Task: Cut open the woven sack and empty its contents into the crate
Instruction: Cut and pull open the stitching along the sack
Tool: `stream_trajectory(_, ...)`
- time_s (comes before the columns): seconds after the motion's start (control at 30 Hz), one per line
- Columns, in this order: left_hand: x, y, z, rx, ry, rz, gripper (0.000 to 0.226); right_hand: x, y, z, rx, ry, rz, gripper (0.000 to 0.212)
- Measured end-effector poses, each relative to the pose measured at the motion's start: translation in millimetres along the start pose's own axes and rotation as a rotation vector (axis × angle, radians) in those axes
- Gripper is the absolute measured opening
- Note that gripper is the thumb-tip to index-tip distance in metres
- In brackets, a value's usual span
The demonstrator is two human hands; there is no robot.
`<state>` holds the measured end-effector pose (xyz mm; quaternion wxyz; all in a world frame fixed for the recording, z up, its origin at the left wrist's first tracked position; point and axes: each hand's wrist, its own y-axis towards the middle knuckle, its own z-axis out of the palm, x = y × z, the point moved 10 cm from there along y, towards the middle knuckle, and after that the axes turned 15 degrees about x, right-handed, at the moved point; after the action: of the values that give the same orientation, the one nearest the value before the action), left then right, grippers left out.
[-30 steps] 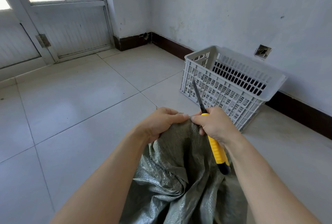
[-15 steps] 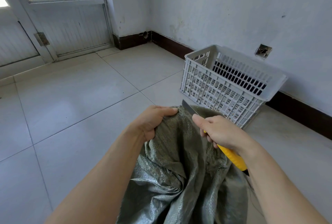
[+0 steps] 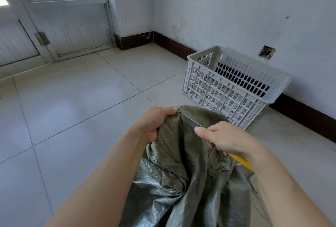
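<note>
One sack, one knife, one crate, two hands: cutting at the sack mouth.
Sack (image 3: 181,181) bunched right below me; my left hand (image 3: 156,123) clamps its top edge, my right hand (image 3: 223,139) is wrapped round the yellow-handled knife (image 3: 189,122). Blade lies along the sack mouth, tip toward the left hand; 1 s ago it pointed up. Mouth gapes wider now. Crate (image 3: 218,95) stands just beyond the sack, by the wall.

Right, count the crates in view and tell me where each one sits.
1. The white plastic crate stands on the tiled floor against the wall on the right, just beyond the green woven sack. Nothing in this view seems to hide another.
</note>
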<state>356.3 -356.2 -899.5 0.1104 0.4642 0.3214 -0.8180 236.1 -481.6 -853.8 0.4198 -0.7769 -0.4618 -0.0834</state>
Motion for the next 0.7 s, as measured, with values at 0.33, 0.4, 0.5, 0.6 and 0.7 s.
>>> stream_trajectory(0.33,-1.5,-0.7,0.0,0.000,0.017,0.007,0.016,2.1,-1.3,-2.3,-0.033,-0.014,0.000,0.057)
stream_trajectory(0.4,-1.7,-0.7,0.2,0.000,0.025,0.007,0.016,2.6,-0.1,-1.5,-0.032,-0.019,0.003,0.057)
stream_trajectory(0.5,-3.3,-1.5,0.5,0.000,0.037,0.014,0.015,2.5,1.7,0.6,-0.018,-0.017,0.011,0.059)
stream_trajectory(0.6,-4.0,-3.3,0.7,-0.008,0.040,0.017,0.016,2.0,1.9,1.7,-0.004,-0.014,0.014,0.061)
stream_trajectory(0.7,-4.4,-4.1,1.0,-0.012,0.035,0.018,0.016,2.3,0.2,1.9,-0.001,-0.010,0.018,0.060)
